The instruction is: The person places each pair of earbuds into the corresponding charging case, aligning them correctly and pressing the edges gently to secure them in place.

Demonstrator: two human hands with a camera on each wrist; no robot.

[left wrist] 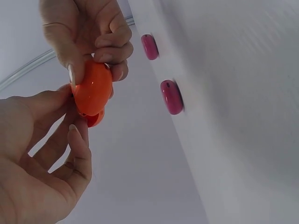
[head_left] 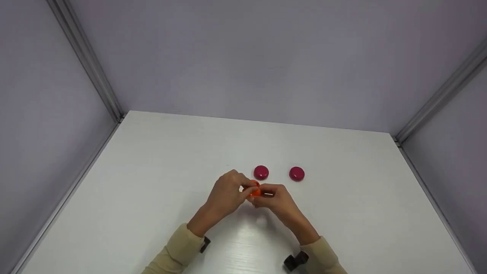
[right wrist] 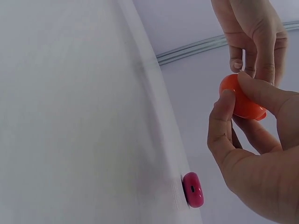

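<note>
Held thing: an orange rounded piece (head_left: pixel 255 189) sits between both hands, just below the centre of the head view and raised off the bench (head_left: pixel 152 182)
Long axis: in the left wrist view the orange piece (left wrist: pixel 93 88) is an oval dome, its long axis running from upper right to lower left, tilted; a second, smaller orange part shows at its lower edge
Look: glossy, smooth, plain orange plastic, with highlights on the curved face
Writing: no brand or lettering can be read on it
Left hand (head_left: pixel 226 194): grip closed round the orange piece, thumb and fingertips curled on its left side
Right hand (head_left: pixel 276 199): grip pinching the orange piece (right wrist: pixel 243 100), thumb on the near face, fingers curled behind
Nearby: two magenta discs (head_left: pixel 261 172) (head_left: pixel 296 174) lie flat on the bench just above the hands, side by side but apart
</note>
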